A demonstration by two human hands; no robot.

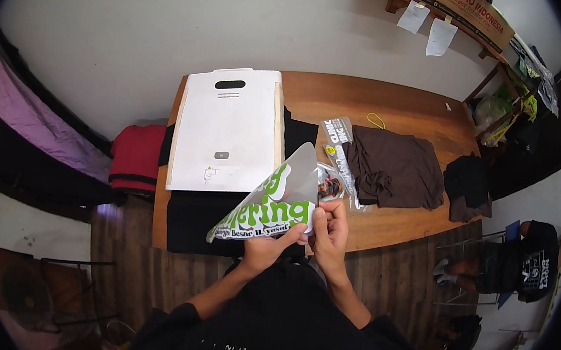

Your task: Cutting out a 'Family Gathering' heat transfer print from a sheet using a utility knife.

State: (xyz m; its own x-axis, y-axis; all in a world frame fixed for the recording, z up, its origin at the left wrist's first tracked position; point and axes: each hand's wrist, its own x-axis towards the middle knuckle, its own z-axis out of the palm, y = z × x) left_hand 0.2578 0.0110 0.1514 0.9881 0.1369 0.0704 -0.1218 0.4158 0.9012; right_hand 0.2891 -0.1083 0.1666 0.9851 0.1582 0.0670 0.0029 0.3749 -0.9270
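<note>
A translucent printed film sheet (pixel 264 207) with large green letters and small black lettering is curled in front of my body. My left hand (pixel 265 253) grips its lower edge, thumb on top. My right hand (pixel 330 239) pinches the sheet's right corner between thumb and fingers, close beside the left. Behind the sheet, a white board (pixel 227 129) with a slot handle lies over black fabric (pixel 188 217) on the wooden table. Several other printed films (pixel 337 147) rest right of the sheet, next to a folded dark brown garment (pixel 399 169).
A small pile of dark cloth (pixel 469 183) is at the table's (pixel 369 92) right end. Red folded fabric (pixel 137 154) sits left of the table. A shelf with a cardboard box (pixel 458 13) is at upper right. Another person (pixel 528 263) in black sits at the right.
</note>
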